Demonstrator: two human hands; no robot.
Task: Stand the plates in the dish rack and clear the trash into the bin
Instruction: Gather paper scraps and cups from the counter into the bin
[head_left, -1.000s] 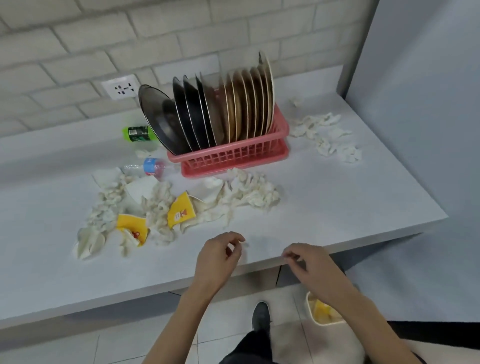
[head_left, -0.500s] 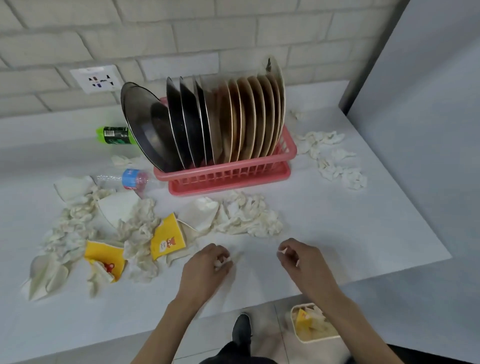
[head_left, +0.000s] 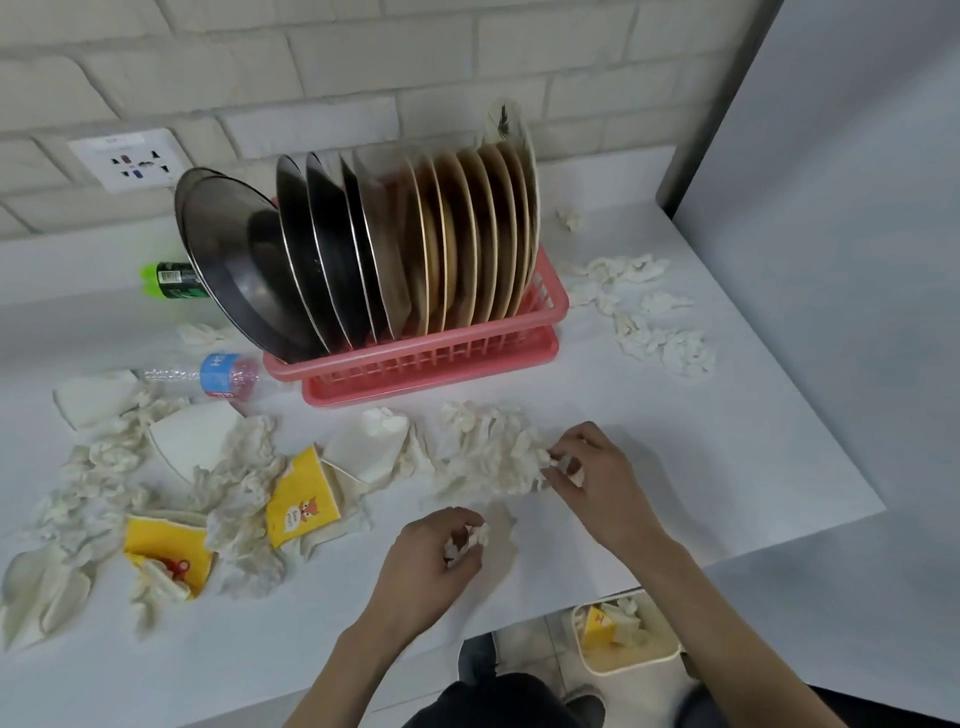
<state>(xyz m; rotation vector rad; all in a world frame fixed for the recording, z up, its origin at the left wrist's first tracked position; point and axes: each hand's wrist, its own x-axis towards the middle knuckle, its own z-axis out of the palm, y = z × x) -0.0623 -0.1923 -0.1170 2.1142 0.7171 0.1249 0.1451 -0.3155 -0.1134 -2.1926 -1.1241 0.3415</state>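
Several dark, silver and tan plates (head_left: 395, 244) stand upright in the pink dish rack (head_left: 431, 358) at the back of the white table (head_left: 701, 431). Crumpled white tissues (head_left: 488, 457) lie in front of the rack. My right hand (head_left: 592, 478) pinches the right edge of that tissue pile. My left hand (head_left: 436, 561) is closed around a small wad of tissue (head_left: 467, 540) nearer the table's front edge. A small white bin (head_left: 623, 660) with trash inside stands on the floor below the table edge.
More tissues (head_left: 649, 317) lie right of the rack. Yellow paper cups (head_left: 301, 499), torn white cups and tissues cover the left side. A clear bottle (head_left: 208, 374) and a green can (head_left: 171, 280) lie left of the rack. A grey wall bounds the right.
Both hands moved forward from the table's front edge onto the table. The left hand closed on a tissue wad and the right hand reached the tissue pile.
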